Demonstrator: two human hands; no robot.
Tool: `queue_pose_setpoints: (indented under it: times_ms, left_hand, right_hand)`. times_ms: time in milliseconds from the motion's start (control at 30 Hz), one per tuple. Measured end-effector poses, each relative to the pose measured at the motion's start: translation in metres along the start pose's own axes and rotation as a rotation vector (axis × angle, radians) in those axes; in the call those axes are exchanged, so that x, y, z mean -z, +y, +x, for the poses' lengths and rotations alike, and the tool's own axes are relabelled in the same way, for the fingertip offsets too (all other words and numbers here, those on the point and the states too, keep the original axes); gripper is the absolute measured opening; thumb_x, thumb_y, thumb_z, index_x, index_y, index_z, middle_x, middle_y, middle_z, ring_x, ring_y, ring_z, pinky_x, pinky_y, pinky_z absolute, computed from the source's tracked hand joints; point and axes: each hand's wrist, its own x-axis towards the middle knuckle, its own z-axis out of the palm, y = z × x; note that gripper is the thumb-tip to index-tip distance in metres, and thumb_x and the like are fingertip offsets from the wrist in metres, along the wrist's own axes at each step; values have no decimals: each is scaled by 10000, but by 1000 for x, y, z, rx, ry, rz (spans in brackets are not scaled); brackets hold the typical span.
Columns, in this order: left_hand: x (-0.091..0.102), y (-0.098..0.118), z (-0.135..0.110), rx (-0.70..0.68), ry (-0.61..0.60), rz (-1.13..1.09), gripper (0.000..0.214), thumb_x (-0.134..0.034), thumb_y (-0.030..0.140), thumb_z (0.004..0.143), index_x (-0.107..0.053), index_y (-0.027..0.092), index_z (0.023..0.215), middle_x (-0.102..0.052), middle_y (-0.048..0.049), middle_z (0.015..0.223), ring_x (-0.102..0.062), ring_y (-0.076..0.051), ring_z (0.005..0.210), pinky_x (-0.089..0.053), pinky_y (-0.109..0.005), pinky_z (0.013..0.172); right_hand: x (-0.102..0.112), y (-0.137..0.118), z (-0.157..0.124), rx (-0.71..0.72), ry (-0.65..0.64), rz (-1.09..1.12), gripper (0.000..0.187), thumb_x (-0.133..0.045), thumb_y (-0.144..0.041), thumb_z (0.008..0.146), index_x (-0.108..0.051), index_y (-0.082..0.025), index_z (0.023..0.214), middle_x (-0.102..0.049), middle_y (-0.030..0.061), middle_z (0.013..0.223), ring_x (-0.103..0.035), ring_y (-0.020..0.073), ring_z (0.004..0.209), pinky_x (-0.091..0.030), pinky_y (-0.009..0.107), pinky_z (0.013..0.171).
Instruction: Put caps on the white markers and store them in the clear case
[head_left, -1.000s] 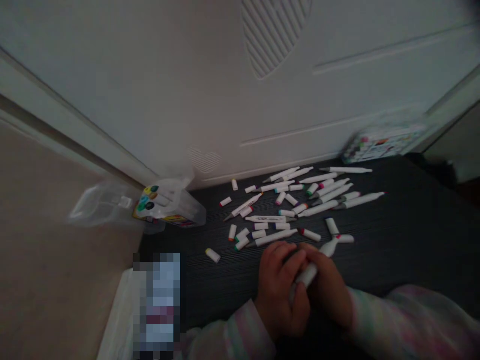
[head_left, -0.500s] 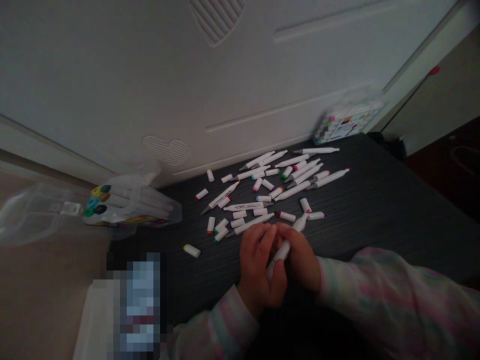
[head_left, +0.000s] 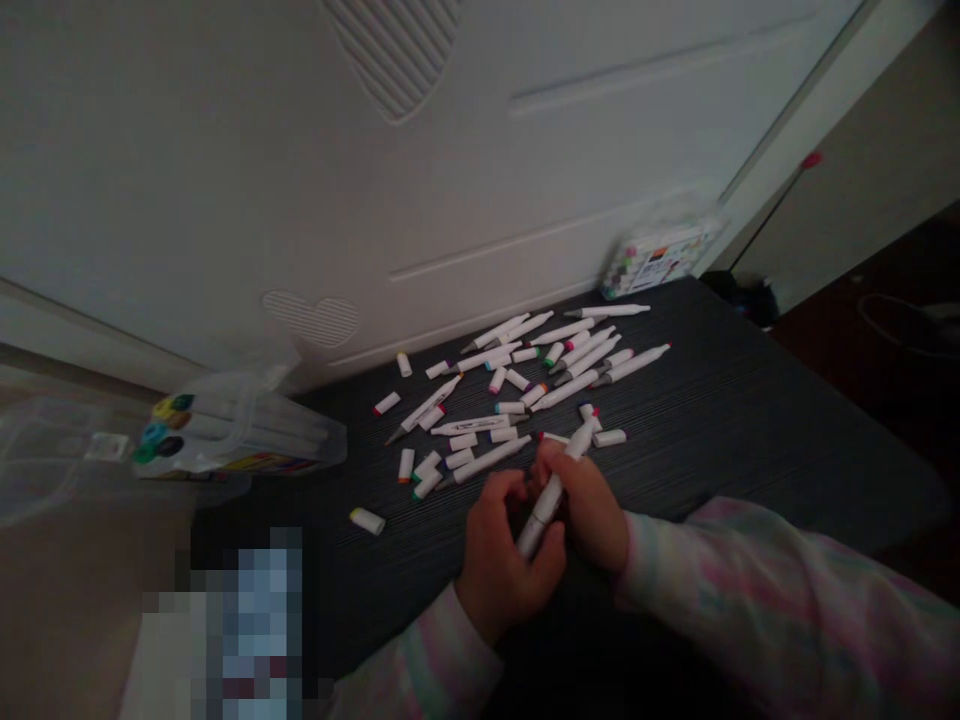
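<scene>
A white marker (head_left: 553, 492) slants between both my hands, its reddish-tipped upper end pointing away from me. My right hand (head_left: 592, 505) is closed round its middle, with the thumb along the barrel. Around the marker's lower end curl the fingers and thumb of my left hand (head_left: 499, 565); part of that end is hidden. Just beyond my hands lie several uncapped white markers, one a marker (head_left: 491, 460) near my left fingers. Loose caps with coloured ends are scattered among them, such as a purple-ended cap (head_left: 611, 438) and a yellow-ended cap (head_left: 367, 521).
On the left, an open clear plastic case (head_left: 330, 440) holds several markers. A second case of markers (head_left: 660, 262) stands at the back right against the white panel (head_left: 450, 180). The dark tabletop (head_left: 720, 430) runs to a right edge. A pixelated object (head_left: 255, 620) sits at lower left.
My left fingers have loosened and drawn slightly back from my right hand, showing more of the marker. The whole view has shifted a little, moving the scene left.
</scene>
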Motion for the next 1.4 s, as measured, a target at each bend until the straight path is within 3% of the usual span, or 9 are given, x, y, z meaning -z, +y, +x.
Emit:
queue_pose_setpoints:
  times_ms: [133, 200, 400, 533, 700, 833, 1000, 1167, 1400]
  left_hand:
    - [-1, 4, 5, 185, -189, -159, 228, -484, 228, 780, -426, 186, 996, -607, -24, 799, -582, -133, 705, -459, -247, 648]
    - [0, 6, 8, 271, -224, -230, 188, -448, 242, 813, -444, 186, 993, -623, -27, 808, -591, -136, 708, -455, -241, 632]
    - [3, 5, 15, 410, -82, -351, 231, -354, 307, 867, -476, 173, 1010, -591, -54, 916, -544, -161, 887, -417, -288, 787]
    - [2, 2, 16, 508, -7, -380, 284, -343, 381, 862, -481, 166, 987, -543, -23, 744, -520, -156, 762, -407, -273, 685]
    - [2, 1, 16, 529, -17, -412, 263, -315, 392, 873, -460, 173, 889, -432, 22, 653, -420, -110, 608, -347, -239, 590]
    - [3, 2, 18, 546, 10, -466, 243, -316, 381, 875, -438, 178, 820, -380, 42, 614, -370, -95, 561, -315, -227, 558]
    - [4, 3, 19, 549, 18, -524, 247, -323, 388, 871, -430, 179, 795, -363, 47, 610, -352, -90, 546, -302, -221, 540]
    - [4, 2, 18, 530, 20, -510, 232, -330, 378, 870, -445, 179, 834, -392, 35, 652, -373, -96, 581, -320, -230, 573]
    - [4, 2, 18, 552, 11, -494, 237, -333, 384, 866, -451, 179, 854, -410, 33, 667, -401, -100, 608, -333, -233, 596]
  right_hand:
    - [0, -10, 3, 50, 13, -45, 347, -519, -496, 700, -404, -189, 585, -347, -70, 489, -323, 71, 438, -281, 215, 417]
    - [0, -12, 4, 81, -12, -71, 336, -531, -503, 696, -426, -189, 639, -374, -64, 532, -344, 76, 468, -292, 218, 435]
    - [6, -15, 13, 214, -124, -199, 316, -378, -471, 813, -461, -177, 727, -363, -57, 524, -314, 78, 469, -257, 225, 451]
    - [13, -23, 22, 265, -66, -319, 239, -454, -391, 786, -492, -169, 705, -374, -54, 532, -325, 80, 491, -256, 228, 471]
    - [19, -43, 26, 313, 29, -373, 207, -499, -354, 739, -476, -173, 640, -368, -65, 500, -315, 75, 466, -247, 225, 458]
    - [35, -60, 26, 396, 54, -563, 196, -497, -337, 747, -492, -166, 652, -397, -54, 535, -346, 77, 495, -272, 223, 478]
    - [60, -75, 14, 251, 76, -775, 219, -455, -379, 778, -505, -167, 749, -447, -43, 574, -399, 89, 504, -320, 227, 491]
    - [73, -69, -8, 204, 92, -1220, 237, -435, -392, 794, -538, -187, 858, -564, -7, 643, -537, 149, 597, -369, 267, 561]
    - [66, -47, -8, 195, 73, -1468, 251, -403, -314, 805, -502, -186, 998, -592, 7, 671, -567, 170, 615, -370, 279, 576]
